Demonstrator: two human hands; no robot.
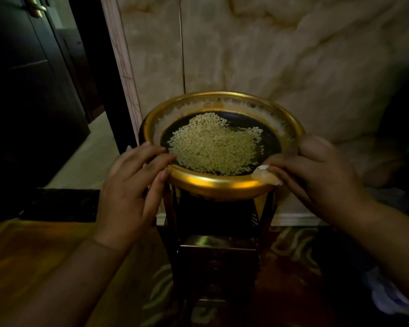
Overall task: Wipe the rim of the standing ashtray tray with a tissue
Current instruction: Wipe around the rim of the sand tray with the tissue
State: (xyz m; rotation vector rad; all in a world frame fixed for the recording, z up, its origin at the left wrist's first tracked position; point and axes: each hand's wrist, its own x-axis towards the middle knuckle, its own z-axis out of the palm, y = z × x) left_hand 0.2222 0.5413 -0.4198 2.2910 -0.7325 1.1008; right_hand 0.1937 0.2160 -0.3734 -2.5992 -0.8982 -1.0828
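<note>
A round gold ashtray tray [213, 184] sits on top of a dark metal stand [216, 256], with pale gravel [213, 145] heaped in its black centre. My left hand [130, 182] grips the tray's near-left rim, fingers curled over the edge. My right hand [316, 171] rests on the near-right rim and presses a small white tissue [263, 173] against it with the fingertips. Most of the tissue is hidden under that hand.
A beige marble wall [269, 55] stands right behind the stand. A dark door [28, 79] and doorway lie to the left. Patterned carpet [57, 267] covers the floor below. Something white and blue [387, 298] lies at the lower right.
</note>
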